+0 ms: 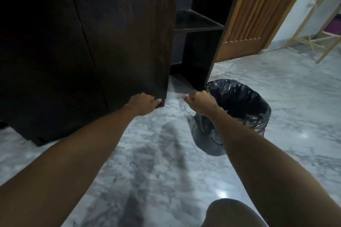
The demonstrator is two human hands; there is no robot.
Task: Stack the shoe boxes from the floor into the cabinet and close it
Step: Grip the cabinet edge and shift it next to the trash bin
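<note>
A dark wooden cabinet (55, 51) fills the upper left. Its door (132, 33) stands partly swung out, showing a dark shelf (195, 22) and an empty-looking lower compartment behind it. My left hand (144, 104) grips the bottom corner of the door, thumb on its front edge. My right hand (200, 102) hovers just right of the door with fingers curled and nothing in them. No shoe box is in view.
A bin lined with a black bag (238, 108) stands on the marble floor (286, 97) right beside the cabinet's open side, under my right wrist. A brown wooden door (258, 14) and a light wooden rack (317, 29) lie further right. My knee (232, 214) shows at the bottom.
</note>
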